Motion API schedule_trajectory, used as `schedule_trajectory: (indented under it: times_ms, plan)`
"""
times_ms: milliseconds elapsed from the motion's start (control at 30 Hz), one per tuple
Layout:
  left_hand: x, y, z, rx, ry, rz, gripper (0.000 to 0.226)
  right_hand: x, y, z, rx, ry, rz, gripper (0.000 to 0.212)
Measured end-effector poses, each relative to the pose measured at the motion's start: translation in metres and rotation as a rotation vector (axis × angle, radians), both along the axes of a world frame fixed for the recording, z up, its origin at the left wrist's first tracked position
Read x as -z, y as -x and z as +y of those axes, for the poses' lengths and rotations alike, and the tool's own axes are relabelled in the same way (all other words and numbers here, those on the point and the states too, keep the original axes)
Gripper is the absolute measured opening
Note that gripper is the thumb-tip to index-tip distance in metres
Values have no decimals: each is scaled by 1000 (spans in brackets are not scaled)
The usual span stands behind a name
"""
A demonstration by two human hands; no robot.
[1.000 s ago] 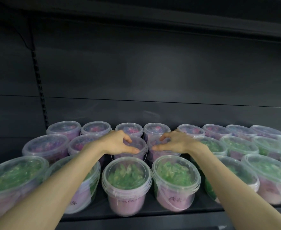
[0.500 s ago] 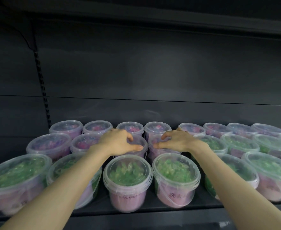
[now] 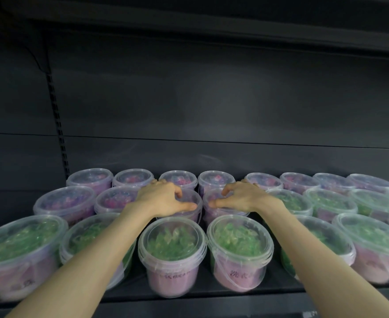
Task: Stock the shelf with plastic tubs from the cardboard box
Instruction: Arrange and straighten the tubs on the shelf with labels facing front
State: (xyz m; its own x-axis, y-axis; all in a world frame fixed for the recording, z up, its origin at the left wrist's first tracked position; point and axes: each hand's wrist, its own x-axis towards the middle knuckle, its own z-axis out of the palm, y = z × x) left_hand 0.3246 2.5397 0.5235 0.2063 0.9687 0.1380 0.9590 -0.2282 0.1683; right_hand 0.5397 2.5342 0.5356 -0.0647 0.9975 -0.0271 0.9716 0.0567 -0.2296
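Clear plastic tubs with lids fill the dark shelf (image 3: 202,294) in three rows. My left hand (image 3: 163,198) grips the lid rim of a middle-row tub with pink contents (image 3: 192,199), fingers curled over the top and thumb at the front. My right hand (image 3: 241,196) grips the neighbouring middle-row tub (image 3: 214,199) the same way. Both tubs stand on the shelf. In front of them stand two tubs with green contents, one on the left (image 3: 172,253) and one on the right (image 3: 239,249). No cardboard box is in view.
The back row holds several pink-filled tubs (image 3: 216,180). More green-filled tubs stand at front left (image 3: 19,251) and right (image 3: 372,244). The dark back panel (image 3: 212,99) and an upper shelf (image 3: 212,19) close the space above. A slotted upright (image 3: 58,125) runs at left.
Both hands stay on the two middle-row tubs. The view has shifted slightly, and the hands and tubs have edged a little toward the back.
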Motion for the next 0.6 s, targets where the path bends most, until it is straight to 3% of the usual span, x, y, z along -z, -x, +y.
schedule_trajectory:
  times_ms: [400,600]
  plan:
    - [6,0,-4,-2,-52,1,68,11,2,-3,57,19,-34,87]
    - [-4,7,-8,10,-30,-67,47,8,-9,1,-28,-79,-7,69]
